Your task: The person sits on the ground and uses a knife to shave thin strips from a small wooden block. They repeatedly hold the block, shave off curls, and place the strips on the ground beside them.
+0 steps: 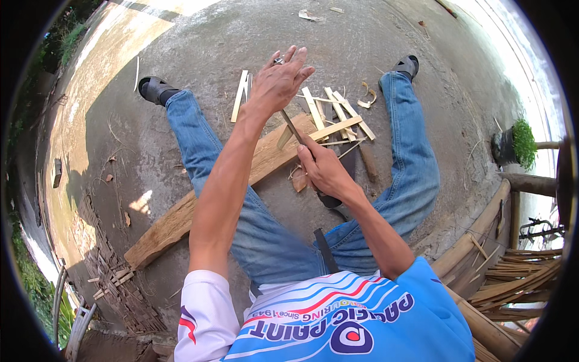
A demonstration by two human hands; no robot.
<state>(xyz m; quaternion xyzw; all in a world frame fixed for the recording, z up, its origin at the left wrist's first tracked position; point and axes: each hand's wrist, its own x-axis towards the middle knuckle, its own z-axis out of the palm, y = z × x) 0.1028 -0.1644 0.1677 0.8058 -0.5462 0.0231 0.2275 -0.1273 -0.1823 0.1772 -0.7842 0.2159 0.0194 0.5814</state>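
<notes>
R hand [322,164], ctr frame, wraps thin dark tool [292,126]; far end runs under L hand [279,81], upper ctr, prob. for guidance. L fingers spread, can't tell if pinching. Wood beam [266,158] beneath, prob. as support.

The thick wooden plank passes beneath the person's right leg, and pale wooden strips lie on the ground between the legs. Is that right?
Not quite: the head view shows the thick wooden plank passing beneath the left leg, not the right one. The pale wooden strips do lie on the ground between the legs.
</notes>
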